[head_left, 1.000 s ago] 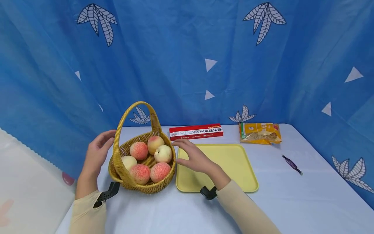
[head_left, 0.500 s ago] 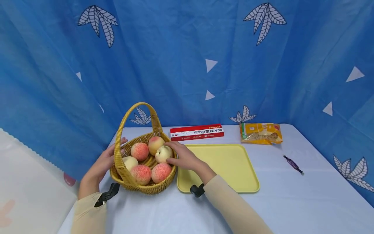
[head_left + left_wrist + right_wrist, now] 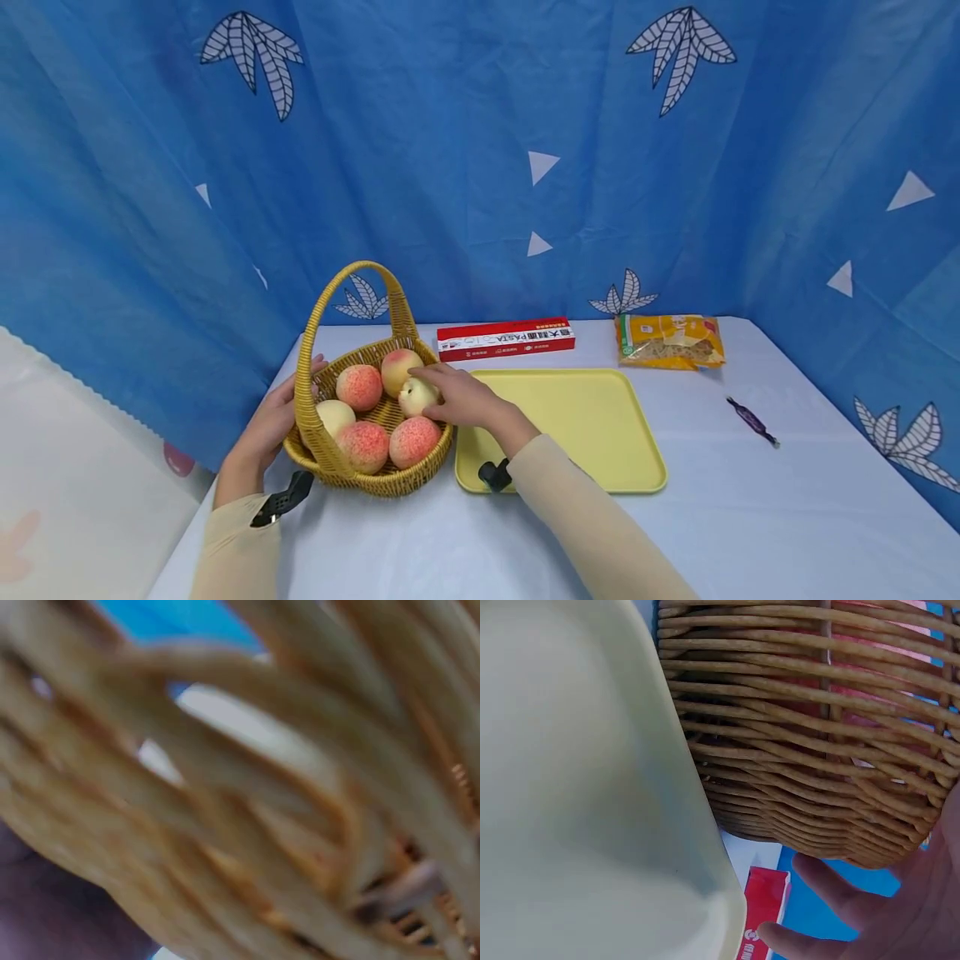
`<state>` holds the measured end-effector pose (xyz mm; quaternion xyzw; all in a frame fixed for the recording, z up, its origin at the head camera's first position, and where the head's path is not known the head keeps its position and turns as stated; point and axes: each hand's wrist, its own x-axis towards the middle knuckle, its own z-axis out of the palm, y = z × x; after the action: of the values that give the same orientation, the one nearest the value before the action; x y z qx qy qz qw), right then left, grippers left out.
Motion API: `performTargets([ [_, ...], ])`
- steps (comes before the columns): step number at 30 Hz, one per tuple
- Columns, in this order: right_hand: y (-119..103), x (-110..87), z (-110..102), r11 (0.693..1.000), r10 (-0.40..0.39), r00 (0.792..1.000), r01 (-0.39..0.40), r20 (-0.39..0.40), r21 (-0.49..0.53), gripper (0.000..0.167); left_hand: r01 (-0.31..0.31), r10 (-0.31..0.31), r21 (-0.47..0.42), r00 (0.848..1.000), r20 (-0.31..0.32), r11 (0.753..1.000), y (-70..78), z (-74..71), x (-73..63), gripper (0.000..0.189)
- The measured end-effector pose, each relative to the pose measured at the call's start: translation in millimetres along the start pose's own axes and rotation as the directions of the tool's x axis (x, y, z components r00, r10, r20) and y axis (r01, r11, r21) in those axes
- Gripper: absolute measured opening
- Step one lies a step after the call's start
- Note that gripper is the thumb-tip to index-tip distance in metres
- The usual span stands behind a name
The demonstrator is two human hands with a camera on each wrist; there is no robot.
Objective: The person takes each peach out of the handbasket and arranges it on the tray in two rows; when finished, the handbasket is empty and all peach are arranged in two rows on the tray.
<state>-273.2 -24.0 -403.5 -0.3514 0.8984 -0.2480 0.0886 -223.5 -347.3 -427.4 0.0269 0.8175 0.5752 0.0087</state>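
A woven yellow-brown basket (image 3: 393, 483) with a tall arched handle stands at the left of the table. Several red, yellow and cream peaches lie inside it. My left hand (image 3: 273, 417) grips the basket's left rim, partly hidden behind the handle; its wrist view is filled by blurred weave. Over the right rim reaches my right hand (image 3: 468, 400), thumb and fingers around a cream peach (image 3: 415, 398) that still sits in the basket. In the right wrist view, two fingers (image 3: 840, 896) of that hand stretch past the outside of the weave.
Right beside the basket lies a yellow tray (image 3: 585, 433). Behind the tray are a red pasta box (image 3: 506, 340) and an orange snack-like bag (image 3: 669, 342). A purple wrapped candy (image 3: 752, 421) lies farther right. A blue curtain (image 3: 465, 167) hangs behind the table.
My right hand has moved left from beside the rim onto the cream peach. The left hand has come right, from beside the basket onto its rim. The basket has hardly shifted.
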Motion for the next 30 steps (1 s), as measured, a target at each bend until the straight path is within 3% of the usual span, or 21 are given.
performTargets([
  [5, -5, 2.6, -2, 0.995, 0.027, 0.999, -0.024, 0.029, -0.097, 0.064, 0.045, -0.045, -0.030, 0.999, -0.013, 0.999, -3.8, 1.5, 0.8, 0.058],
  [12, -10, 3.7, 1, 0.964, 0.065, 0.998, -0.056, 0.027, -0.260, 0.064, 0.124, -0.126, -0.071, 0.992, -0.021, 0.990, -7.3, 3.9, -0.6, 0.054],
  [21, -9, 1.3, 5, 0.974, 0.065, 0.997, -0.073, -0.042, -0.214, 0.061, 0.116, -0.123, -0.207, 0.992, -0.023, 0.971, -14.4, 6.3, -0.3, 0.050],
  [30, -10, -1.7, 7, 0.983, 0.035, 0.996, -0.049, -0.084, -0.179, 0.060, 0.109, -0.117, -0.253, 0.993, -0.020, 0.961, -15.7, 6.9, -2.1, 0.051],
])
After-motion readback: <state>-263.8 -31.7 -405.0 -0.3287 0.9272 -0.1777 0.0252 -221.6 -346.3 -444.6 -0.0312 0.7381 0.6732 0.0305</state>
